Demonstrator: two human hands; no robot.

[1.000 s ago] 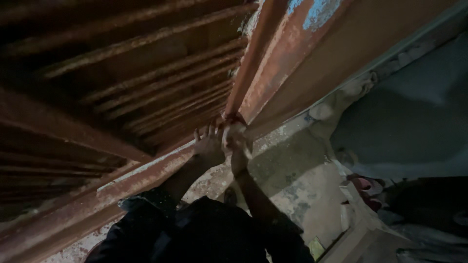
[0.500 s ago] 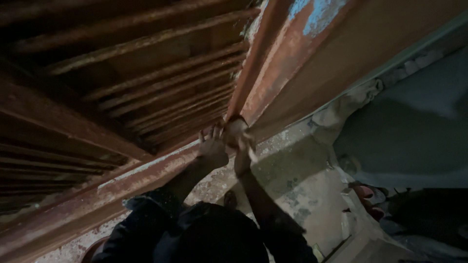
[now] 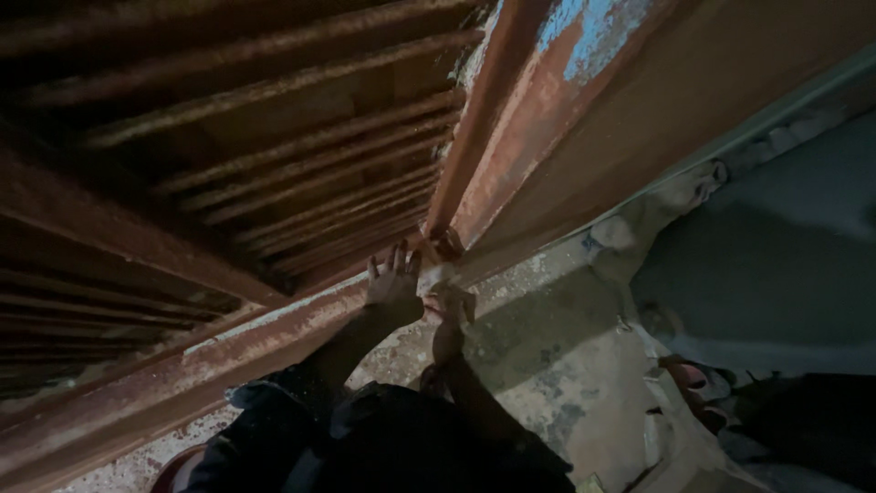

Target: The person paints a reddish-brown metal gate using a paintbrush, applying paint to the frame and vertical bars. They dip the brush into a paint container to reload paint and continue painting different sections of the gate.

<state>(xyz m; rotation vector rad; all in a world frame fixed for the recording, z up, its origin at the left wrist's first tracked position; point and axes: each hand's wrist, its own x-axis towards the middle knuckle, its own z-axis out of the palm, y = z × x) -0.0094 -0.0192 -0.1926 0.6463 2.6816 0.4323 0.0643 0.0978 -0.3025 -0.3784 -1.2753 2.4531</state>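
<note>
Left hand [image 3: 394, 285] spread flat on rusty steel beam [image 3: 182, 374] at joint with upright rusty post [image 3: 484, 137]; right hand [image 3: 449, 306] beside it, grip unclear. Joint apparently being worked; steady bracing needed next.

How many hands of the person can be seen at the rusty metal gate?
2. The left hand lies flat, fingers spread, on the gate's rusty bottom rail. The right hand is just beside it, at the foot of the upright post. None seems hidden.
</note>
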